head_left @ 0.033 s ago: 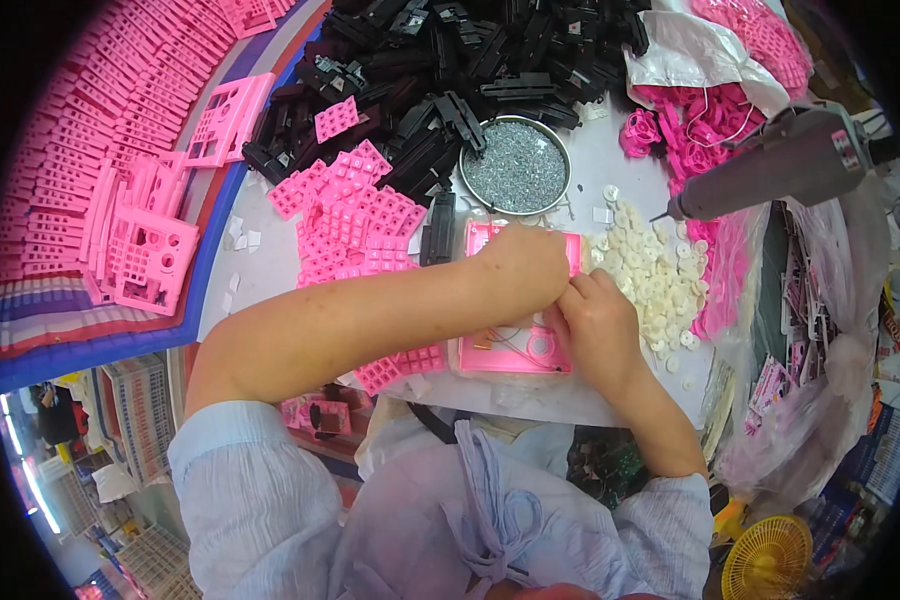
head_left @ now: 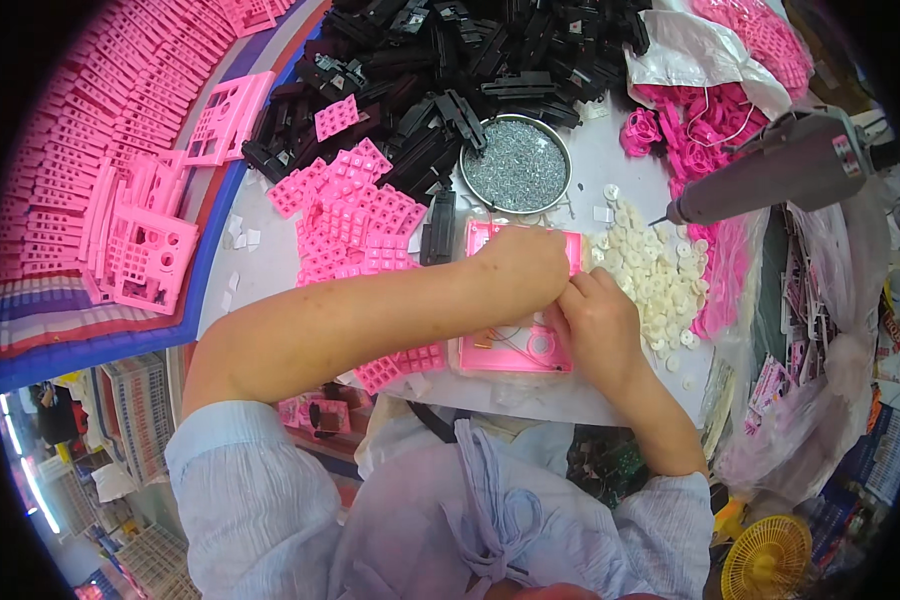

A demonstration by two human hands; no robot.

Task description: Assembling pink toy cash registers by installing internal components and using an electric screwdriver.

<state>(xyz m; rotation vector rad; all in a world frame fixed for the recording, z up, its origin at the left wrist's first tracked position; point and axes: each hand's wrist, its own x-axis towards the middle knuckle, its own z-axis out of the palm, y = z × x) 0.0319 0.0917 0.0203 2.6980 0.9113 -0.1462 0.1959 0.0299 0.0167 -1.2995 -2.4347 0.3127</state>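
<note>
A pink plastic casing (head_left: 510,358) lies on the white table in front of me, with thin wires and a round ring moulding at its near end. My left hand (head_left: 526,268) reaches across its middle, fingers curled at the casing's right side. Against it, my right hand (head_left: 598,318) is pinched, the fingertips of both hands meeting. What they grip is hidden behind the knuckles. Just left of the casing stands a black plastic part (head_left: 438,228), beside a heap of pink keypads (head_left: 355,215). White round plastic pieces (head_left: 660,270) are piled close to my right hand.
A round tin of small screws (head_left: 515,167) sits beyond the casing, before a heap of black parts (head_left: 450,60). A grey electric screwdriver (head_left: 760,170) hangs at the right. Stacked pink panels (head_left: 90,150) fill the left, and a yellow fan (head_left: 767,558) stands low right.
Both hands stay at the casing's right side, with only a slight shift of the right hand. The hanging screwdriver has swung very slightly.
</note>
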